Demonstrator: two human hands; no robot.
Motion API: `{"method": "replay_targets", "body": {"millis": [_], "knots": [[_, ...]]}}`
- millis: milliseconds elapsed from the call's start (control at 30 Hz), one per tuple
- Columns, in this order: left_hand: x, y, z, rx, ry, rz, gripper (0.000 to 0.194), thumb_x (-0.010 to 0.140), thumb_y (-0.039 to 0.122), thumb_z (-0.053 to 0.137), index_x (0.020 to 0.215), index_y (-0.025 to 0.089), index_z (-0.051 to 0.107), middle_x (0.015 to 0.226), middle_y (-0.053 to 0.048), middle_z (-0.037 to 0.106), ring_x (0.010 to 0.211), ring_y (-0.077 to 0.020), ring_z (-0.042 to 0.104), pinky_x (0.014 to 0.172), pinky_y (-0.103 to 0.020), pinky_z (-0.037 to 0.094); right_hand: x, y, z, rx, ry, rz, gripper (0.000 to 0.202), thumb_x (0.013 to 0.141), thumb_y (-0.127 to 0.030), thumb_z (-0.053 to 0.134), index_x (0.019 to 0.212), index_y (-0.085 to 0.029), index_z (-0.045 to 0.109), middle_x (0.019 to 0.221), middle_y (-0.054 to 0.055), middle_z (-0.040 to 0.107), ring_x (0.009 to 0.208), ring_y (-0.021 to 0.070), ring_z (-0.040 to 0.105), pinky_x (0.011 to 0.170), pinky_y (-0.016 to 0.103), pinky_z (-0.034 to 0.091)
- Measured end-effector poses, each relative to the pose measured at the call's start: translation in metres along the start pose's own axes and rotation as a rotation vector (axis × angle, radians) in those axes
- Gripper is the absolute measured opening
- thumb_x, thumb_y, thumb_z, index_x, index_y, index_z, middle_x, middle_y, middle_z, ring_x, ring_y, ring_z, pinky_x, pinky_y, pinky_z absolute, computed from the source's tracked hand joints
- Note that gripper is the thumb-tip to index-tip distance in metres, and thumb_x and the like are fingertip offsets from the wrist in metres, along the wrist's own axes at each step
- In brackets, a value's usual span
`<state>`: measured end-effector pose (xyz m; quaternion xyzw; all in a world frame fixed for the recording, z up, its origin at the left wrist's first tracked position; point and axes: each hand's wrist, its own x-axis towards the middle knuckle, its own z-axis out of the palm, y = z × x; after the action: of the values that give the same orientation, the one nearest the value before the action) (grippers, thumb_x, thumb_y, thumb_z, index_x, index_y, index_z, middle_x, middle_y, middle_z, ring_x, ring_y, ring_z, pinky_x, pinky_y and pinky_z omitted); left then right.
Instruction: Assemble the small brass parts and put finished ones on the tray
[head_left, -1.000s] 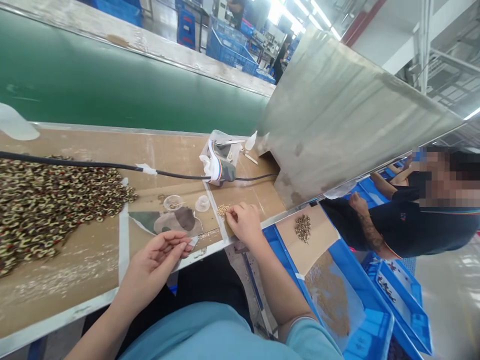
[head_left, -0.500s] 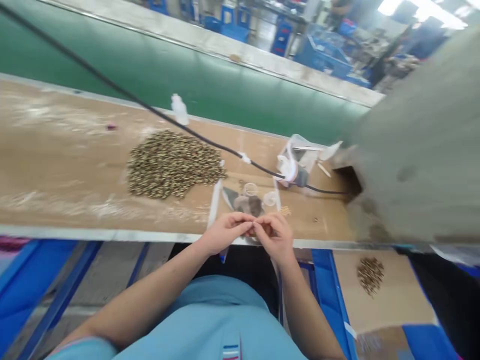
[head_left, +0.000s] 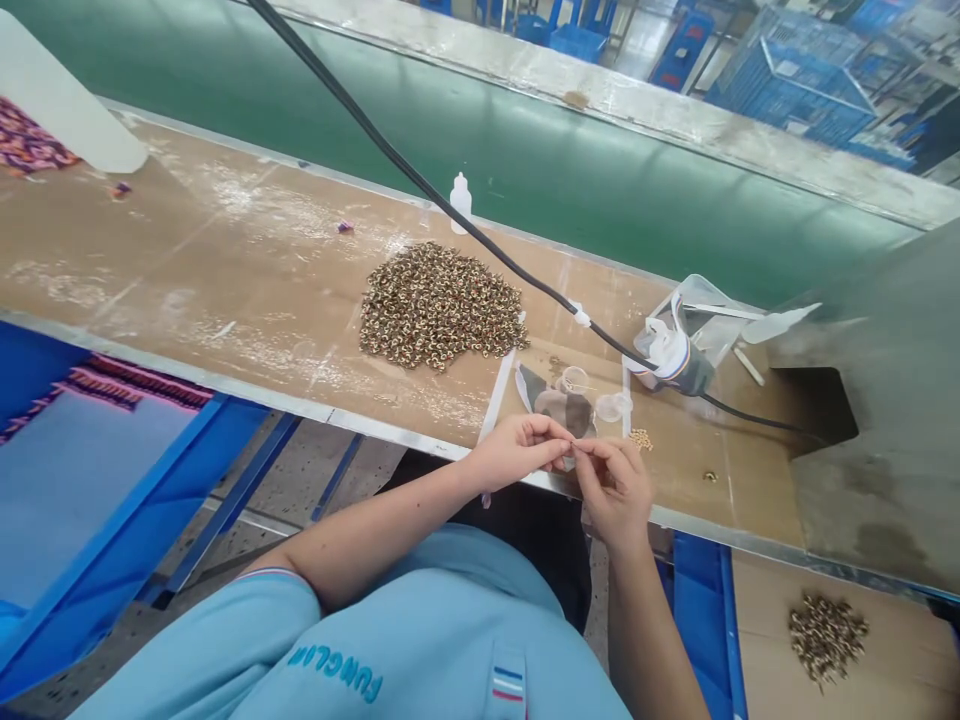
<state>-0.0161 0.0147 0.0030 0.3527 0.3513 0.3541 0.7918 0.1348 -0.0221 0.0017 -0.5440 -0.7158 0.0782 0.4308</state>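
My left hand (head_left: pixel 529 450) and my right hand (head_left: pixel 616 485) meet fingertip to fingertip over the front edge of the bench. Thumb and forefinger of each are pinched closed; whatever lies between them is too small or too hidden to name. Just beyond the fingers are a small round clear dish (head_left: pixel 574 380), a second clear round piece (head_left: pixel 613 406) and a dark grey patch (head_left: pixel 579 412) on the bench. A small heap of tan bits (head_left: pixel 640 439) lies right of them. Left of my hands spreads a large pile of small brass-and-dark curved parts (head_left: pixel 442 305).
A black cable (head_left: pixel 420 185) crosses above the bench. Behind the pile stands a white squeeze bottle (head_left: pixel 460 200). A clear tray (head_left: pixel 712 310) with tools is at right, beside a grey metal housing (head_left: pixel 885 400). More small parts (head_left: pixel 828 635) lie on cardboard at lower right.
The view has swung left, so the bench and hands appear shifted right, and a white container shows at far left. My hands keep the same fingertip-to-fingertip pinch.
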Motion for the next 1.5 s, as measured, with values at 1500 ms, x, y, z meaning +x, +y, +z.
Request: {"method": "replay_targets", "body": {"millis": [1500], "knots": [[-0.0007,-0.0012,0.0024,0.11,0.065,0.051,0.019,0.071,0.026,0.07,0.077,0.009,0.062,0.058,0.0,0.061,0.055,-0.007,0.056,0.055,-0.019,0.045,-0.0029,-0.0001,0.0056,-0.1,-0.027,0.015,0.01,0.089,-0.024,0.051,0.083,-0.022,0.058,0.079,0.002,0.061,0.074,0.0136,0.058,0.062,0.026,0.046]]}}
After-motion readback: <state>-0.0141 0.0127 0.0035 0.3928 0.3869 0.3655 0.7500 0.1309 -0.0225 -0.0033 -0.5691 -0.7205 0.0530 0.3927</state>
